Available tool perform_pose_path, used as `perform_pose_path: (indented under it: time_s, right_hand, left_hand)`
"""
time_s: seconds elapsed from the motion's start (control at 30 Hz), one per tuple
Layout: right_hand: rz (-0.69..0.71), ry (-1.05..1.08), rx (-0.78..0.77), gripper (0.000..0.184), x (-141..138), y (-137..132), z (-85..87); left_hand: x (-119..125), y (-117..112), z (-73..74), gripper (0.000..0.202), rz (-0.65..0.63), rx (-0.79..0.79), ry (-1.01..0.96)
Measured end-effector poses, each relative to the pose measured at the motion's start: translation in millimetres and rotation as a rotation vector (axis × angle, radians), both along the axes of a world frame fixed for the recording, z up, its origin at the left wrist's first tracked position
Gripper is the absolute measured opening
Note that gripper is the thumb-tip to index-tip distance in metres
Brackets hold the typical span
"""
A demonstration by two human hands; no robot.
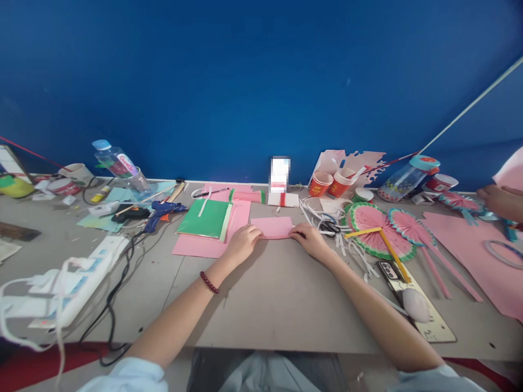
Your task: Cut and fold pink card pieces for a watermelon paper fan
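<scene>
A small pink sheet of paper [272,226] lies on the table in front of me, its near edge looking folded into a narrow strip. My left hand [246,239] pinches the left end of that edge, and a dark red bead bracelet circles the wrist. At the right end, my right hand [309,238] has its fingers closed on the same edge. Left of the paper is a green packet [205,219] on top of a larger pink sheet [196,246]. White paper strips and dark-handled scissors [329,224] lie just right of my right hand.
Watermelon-patterned paper fans [378,220] and a phone [390,275] lie to the right. Red paper cups [320,184] stand at the back. On the left are a blue glue gun [164,213], a power strip [87,280] and cables. Another person's hand [502,201] holds pink paper at far right.
</scene>
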State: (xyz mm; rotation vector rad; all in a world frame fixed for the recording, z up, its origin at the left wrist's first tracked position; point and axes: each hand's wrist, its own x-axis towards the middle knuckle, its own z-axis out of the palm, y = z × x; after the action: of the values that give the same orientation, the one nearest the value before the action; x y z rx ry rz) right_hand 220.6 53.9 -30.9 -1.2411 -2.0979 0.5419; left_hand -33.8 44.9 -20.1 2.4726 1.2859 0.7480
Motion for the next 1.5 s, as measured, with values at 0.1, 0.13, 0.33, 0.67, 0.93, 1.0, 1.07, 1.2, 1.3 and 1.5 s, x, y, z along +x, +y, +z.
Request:
perform_pose_path:
  time_s: [0.1, 0.13, 0.33, 0.67, 0.93, 1.0, 1.07, 1.2, 1.3, 1.5]
  right_hand:
    - [0.010, -0.030, 0.013, 0.012, -1, 1, -1.1]
    - [0.010, -0.046, 0.023, 0.012, -1, 1, -1.3]
    - [0.024, -0.103, 0.054, 0.015, -4, -1, 2.0]
    - [-0.139, -0.031, -0.155, 0.008, -6, 0, 8.2]
    - [-0.113, -0.154, -0.088, 0.011, -10, 1, 11.4]
    - [-0.089, -0.205, -0.014, 0.012, -10, 0, 11.6]
    - [-0.075, -0.228, 0.029, 0.011, -11, -1, 11.4]
    - [-0.050, -0.215, 0.036, 0.011, -10, 2, 9.3]
    - [-0.056, -0.195, 0.003, 0.011, -9, 7, 6.2]
    - [-0.063, -0.173, -0.057, 0.010, -7, 14, 1.5]
  left_hand:
    - [-1, 1, 1.7, 0.020, 0.017, -0.027, -0.014]
    - [-1, 1, 2.2, 0.020, 0.016, -0.029, -0.014]
    - [-3, 2, 5.3, 0.019, 0.000, 0.003, 0.012]
    - [-4, 3, 2.5, 0.020, 0.059, -0.076, -0.009]
    - [-2, 6, 1.9, 0.018, 0.078, -0.118, -0.070]
    - [-2, 6, 3.2, 0.018, 0.084, -0.136, -0.078]
    - [-2, 6, 4.0, 0.018, 0.082, -0.144, -0.084]
    - [-2, 7, 3.9, 0.018, 0.080, -0.143, -0.080]
    - [-2, 8, 3.1, 0.017, 0.089, -0.152, -0.069]
    - [-3, 8, 2.3, 0.017, 0.094, -0.152, -0.076]
